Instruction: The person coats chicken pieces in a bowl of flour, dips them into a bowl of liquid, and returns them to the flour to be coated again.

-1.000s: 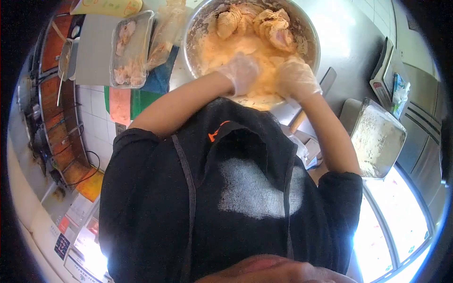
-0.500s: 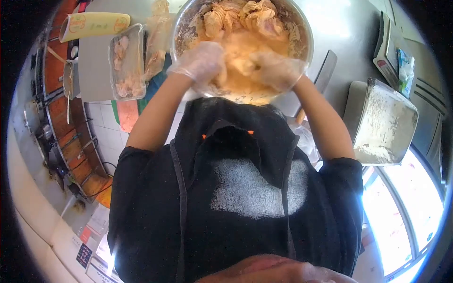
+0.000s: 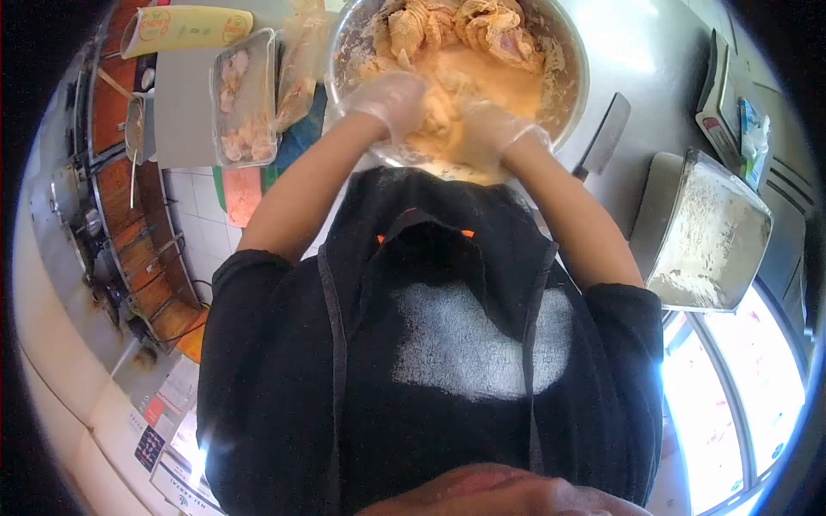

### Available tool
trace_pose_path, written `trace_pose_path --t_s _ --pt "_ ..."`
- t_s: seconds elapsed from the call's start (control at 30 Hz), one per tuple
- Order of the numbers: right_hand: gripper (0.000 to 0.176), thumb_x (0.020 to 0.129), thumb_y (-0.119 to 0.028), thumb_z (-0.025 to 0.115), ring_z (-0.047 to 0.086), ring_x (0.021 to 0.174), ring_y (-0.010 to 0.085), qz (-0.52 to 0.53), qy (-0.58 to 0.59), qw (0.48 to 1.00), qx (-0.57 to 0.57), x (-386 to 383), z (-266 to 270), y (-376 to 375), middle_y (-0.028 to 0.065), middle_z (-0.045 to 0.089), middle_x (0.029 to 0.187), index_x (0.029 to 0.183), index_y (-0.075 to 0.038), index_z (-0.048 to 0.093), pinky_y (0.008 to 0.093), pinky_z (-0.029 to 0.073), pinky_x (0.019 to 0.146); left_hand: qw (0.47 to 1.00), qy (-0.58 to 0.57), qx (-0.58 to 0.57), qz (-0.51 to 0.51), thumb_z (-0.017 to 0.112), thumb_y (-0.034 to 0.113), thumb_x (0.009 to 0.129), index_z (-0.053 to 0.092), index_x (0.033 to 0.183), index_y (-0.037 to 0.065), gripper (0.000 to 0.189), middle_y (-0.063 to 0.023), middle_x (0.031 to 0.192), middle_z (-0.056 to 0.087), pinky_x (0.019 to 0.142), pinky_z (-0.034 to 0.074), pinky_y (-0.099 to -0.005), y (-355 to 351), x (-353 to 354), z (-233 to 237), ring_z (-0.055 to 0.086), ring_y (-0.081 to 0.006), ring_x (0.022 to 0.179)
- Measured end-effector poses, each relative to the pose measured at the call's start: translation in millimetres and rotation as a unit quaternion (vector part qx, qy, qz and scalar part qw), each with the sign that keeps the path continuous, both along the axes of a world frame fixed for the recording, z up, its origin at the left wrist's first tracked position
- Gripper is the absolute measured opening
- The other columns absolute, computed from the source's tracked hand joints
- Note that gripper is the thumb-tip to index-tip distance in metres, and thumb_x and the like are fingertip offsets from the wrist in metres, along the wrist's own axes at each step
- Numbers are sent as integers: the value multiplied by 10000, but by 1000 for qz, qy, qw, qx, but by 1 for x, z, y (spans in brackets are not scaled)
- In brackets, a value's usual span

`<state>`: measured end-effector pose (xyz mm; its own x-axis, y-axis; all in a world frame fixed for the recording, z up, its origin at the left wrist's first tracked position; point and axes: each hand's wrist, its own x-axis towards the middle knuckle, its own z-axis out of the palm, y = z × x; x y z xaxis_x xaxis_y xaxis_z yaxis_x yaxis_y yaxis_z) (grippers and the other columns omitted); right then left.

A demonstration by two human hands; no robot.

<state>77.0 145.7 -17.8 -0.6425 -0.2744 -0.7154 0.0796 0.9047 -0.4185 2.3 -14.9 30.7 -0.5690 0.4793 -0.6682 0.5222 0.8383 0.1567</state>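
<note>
Silvery table [image 3: 641, 112], round metal bowl [image 3: 568, 90].
Gloved left hand [image 3: 397, 101], right hand [image 3: 490, 133] (grip unclear) by orange-battered meat [image 3: 437, 112], likely slippery, best cupped underneath.

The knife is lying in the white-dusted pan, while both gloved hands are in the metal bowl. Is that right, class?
Not quite: in the head view, the knife lies on the counter, between the metal bowl and the pan. The gloved left hand and right hand are indeed in the bowl.
</note>
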Motion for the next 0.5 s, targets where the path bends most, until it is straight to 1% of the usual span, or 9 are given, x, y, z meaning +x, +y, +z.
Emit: trace_pose_path --t_s 0.03,0.1,0.17,0.23,0.27,0.33,0.43,0.47,0.5 --pt "615 821 -377 692 590 1203 374 -1 0 1000 -1 -2 3 1 255 586 1321 1301 -12 569 426 468 1014 998 -54 -21 8 617 237 842 666 1084 -44 374 -257 1136 666 939 518 -441 3 -4 6 641 -376 1096" --pt "581 855 -446 648 594 1192 379 26 -48 998 -33 -7 6 6 256 602 1292 1258 -30 610 438 463 1017 999 -26 28 -20 645 279 828 674 1056 -44 397 -261 1107 672 935 518 -435 -14 -10 -8 646 -377 1080" --pt "554 877 -442 624 601 1179 377 71 0 997 -19 -3 3 12 256 612 1272 1255 -37 615 440 465 1016 996 0 78 -51 672 321 814 682 1029 -45 424 -265 1079 678 931 518 -430 -22 -21 -14 650 -378 1063" --pt "529 899 -437 601 608 1165 375 118 44 992 -3 0 2 22 255 621 1251 1252 -43 621 442 467 1015 997 -42 -9 -62 709 376 786 681 1029 -41 483 -257 1055 686 917 511 -437 -21 -32 -12 654 -381 1035" --pt "490 923 -414 571 623 1138 369 60 41 997 -36 0 13 28 248 639 1217 1247 -51 628 436 476 1003 997 -45 -10 -63 709 376 786 681 1029 -41 483 -257 1055 686 917 511 -437 -25 -31 -11 654 -381 1035" --pt "455 947 -391 541 639 1111 363 2 37 997 -70 -2 24 32 241 656 1183 1243 -59 635 430 485 991 995 -24 91 22 716 416 796 665 1053 -39 524 -230 1050 691 893 506 -432 -36 -29 -7 660 -356 994" --pt "390 966 -307 527 664 1039 359 61 35 997 -3 -2 18 38 211 688 1093 1251 -60 628 401 508 953 978 -98 167 74 712 384 819 648 1063 -39 492 -197 1017 690 855 512 -402 -60 -41 -34 658 -311 928" --pt "353 917 -274 566 670 996 372 34 160 985 -54 5 -2 47 244 686 1051 1174 -53 667 423 529 882 979 -96 166 72 712 384 819 648 1063 -39 492 -197 1017 690 855 512 -402 -59 -39 -29 658 -311 928" --pt "317 867 -241 606 676 954 386 5 281 954 -103 8 -7 50 277 685 1010 1096 -46 705 445 550 812 953 -146 232 131 712 336 828 647 1061 -36 443 -176 1003 687 837 518 -372 -57 -33 -20 653 -268 912"
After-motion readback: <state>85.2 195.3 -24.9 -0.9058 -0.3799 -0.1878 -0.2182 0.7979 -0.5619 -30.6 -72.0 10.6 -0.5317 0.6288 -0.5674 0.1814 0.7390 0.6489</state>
